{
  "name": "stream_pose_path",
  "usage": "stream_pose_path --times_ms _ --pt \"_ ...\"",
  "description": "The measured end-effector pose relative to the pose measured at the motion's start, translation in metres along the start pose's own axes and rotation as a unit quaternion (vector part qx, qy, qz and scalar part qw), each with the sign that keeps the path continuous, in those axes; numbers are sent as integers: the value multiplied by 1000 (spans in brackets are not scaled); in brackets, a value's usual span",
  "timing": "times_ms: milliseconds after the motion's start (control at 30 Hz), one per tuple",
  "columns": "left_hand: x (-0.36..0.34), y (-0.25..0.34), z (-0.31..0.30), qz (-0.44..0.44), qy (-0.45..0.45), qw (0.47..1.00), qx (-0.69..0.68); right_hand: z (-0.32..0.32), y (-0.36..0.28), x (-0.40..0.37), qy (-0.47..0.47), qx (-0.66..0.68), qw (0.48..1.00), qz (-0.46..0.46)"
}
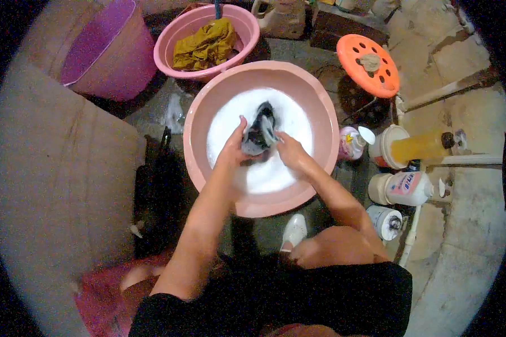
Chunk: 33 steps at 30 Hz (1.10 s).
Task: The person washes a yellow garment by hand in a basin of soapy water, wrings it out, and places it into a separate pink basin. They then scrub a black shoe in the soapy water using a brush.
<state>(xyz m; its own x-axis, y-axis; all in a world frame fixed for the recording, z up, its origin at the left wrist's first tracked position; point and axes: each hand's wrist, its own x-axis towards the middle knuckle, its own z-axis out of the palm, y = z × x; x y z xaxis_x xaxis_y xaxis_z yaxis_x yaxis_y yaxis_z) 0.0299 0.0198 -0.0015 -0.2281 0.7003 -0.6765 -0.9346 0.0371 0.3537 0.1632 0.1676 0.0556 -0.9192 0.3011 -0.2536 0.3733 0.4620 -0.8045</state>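
In the head view, a large pink basin [191, 129] full of white suds [225, 118] stands in front of me. Over the foam, my left hand [239, 147] cups a dark, shoe-shaped item [254, 135] with black and grey patches, its thumb up along the left side and fingers beneath. My right hand [289, 150] is closed at the item's right side, where a pale grey strip [269, 130] runs up from the fingers. I cannot tell whether that strip is part of the dark item or a separate tool.
Behind the basin sit a smaller pink tub [163, 50] with mustard-brown cloth [208, 45] and a tall purple-pink bin [118, 56]. An orange stool [351, 56] stands back right. Along the right are a pump bottle [351, 143], a yellow-liquid bottle [419, 147] and a white bottle [411, 188].
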Motion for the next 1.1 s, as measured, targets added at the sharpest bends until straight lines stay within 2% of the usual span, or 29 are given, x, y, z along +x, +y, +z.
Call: stream_pose_path --times_ms 67,100,133,200,233,267,333,367,400,433,467,500,533,600,633,667,733,800,833,867,933,967,1000,1067,1100 --pt "0 -6 4 -58 12 993 -98 -13 -19 -16 -125 23 989 69" --pt "-10 -4 13 -65 -42 995 -66 -10 -11 -18 -150 61 981 104" --pt "1 -8 9 -66 -43 995 -64 -8 -6 -15 -147 62 982 105" --pt "27 -26 -1 30 -36 999 28 -2 5 -5 -58 42 995 73" --pt "-10 -23 46 44 65 995 69 0 11 13 -28 29 997 59" --pt "10 -35 35 28 24 999 -8 -1 18 31 -26 30 997 60" --pt "27 -48 26 96 15 995 -31 3 15 52 28 -76 995 61" --pt "25 -44 25 91 18 993 -67 7 9 46 45 -4 995 89" --pt "4 -35 35 83 23 991 -104 17 13 42 84 -20 994 63" --pt "-9 -21 37 74 53 992 -92 19 8 28 51 2 998 37" --pt "-6 -13 20 85 39 993 -74 21 -3 9 16 25 1000 10" --pt "-7 -10 11 68 39 995 -69 23 -14 -12 18 29 999 -41" --pt "-8 -12 4 51 40 996 -66 25 -12 -5 15 31 999 -42" --pt "-1 -40 7 41 70 996 -22 27 -2 27 26 6 999 18" --pt "-2 -54 17 62 42 996 -56 28 19 54 36 -6 999 34" --pt "16 -59 7 91 97 991 -28 25 26 61 5 -33 999 27" --pt "-8 -48 20 70 47 995 -51 18 4 41 -18 -69 996 47" --pt "-14 -31 8 110 27 990 -83 31 15 16 -33 29 999 -32" --pt "-22 -24 13 112 57 990 -61 3 -37 -11 -96 66 992 55" --pt "-18 -35 9 109 60 990 -67 11 -21 1 -102 65 991 60" --pt "3 -57 6 92 80 993 -12 26 25 59 -40 -140 985 -93" --pt "-11 -60 36 90 65 993 -44 24 33 75 -61 -165 984 -14" --pt "-11 -58 36 103 62 992 -25 30 38 77 -42 -158 986 -19" --pt "-19 -47 32 82 68 994 -10 14 3 34 -12 -99 994 35" --pt "-25 -34 26 83 63 994 -28 20 16 24 -49 27 997 48"
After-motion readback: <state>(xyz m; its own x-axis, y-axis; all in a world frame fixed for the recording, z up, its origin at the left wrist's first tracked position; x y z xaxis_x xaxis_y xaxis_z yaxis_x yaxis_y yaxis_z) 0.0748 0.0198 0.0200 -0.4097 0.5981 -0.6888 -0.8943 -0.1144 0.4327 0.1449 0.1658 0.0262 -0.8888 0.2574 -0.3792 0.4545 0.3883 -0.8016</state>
